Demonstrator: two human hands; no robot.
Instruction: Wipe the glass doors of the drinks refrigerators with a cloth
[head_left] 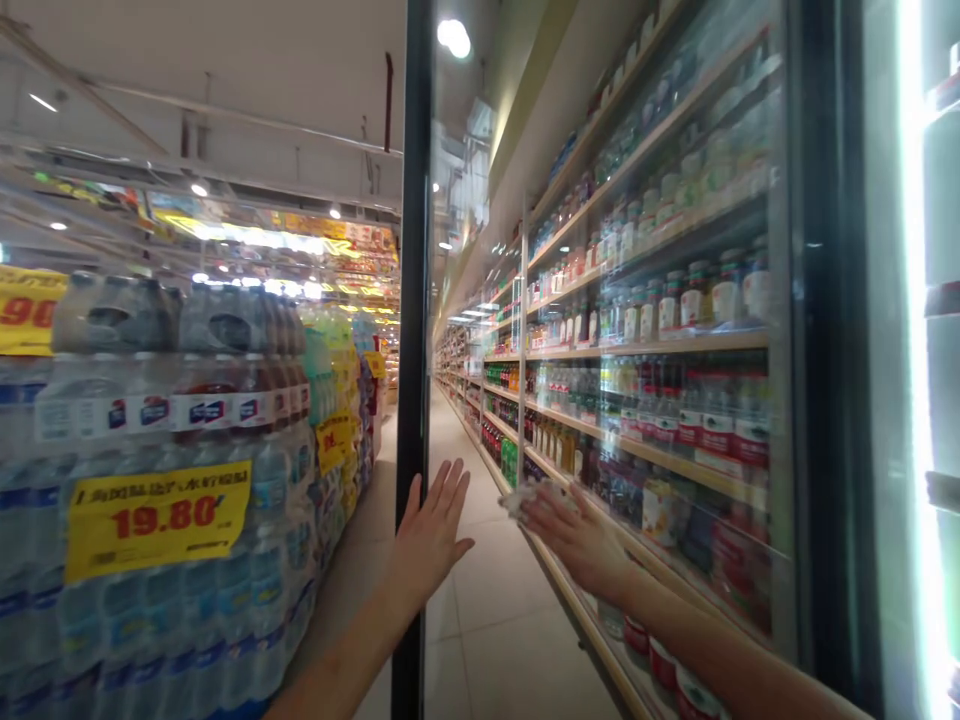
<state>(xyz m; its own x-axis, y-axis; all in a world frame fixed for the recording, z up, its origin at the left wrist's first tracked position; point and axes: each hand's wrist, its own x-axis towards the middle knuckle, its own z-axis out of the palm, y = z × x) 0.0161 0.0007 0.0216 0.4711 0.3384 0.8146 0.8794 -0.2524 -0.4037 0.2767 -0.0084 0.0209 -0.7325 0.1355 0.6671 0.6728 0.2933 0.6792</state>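
A glass fridge door (675, 150) with a black edge frame (415, 250) stands open in front of me. My left hand (431, 535) lies flat against the frame's edge with its fingers stretched out and spread, holding nothing. My right hand (577, 540) is closed on a crumpled white cloth (525, 495) and presses it against the glass pane. My right forearm runs in from the lower right along the pane.
Shrink-wrapped packs of bottled water (187, 480) with a yellow 19.80 price tag (157, 520) are stacked at the left. Long shelves of drinks (637, 400) line the right side of a tiled aisle (495, 600). The lit fridge interior (915, 350) is at the far right.
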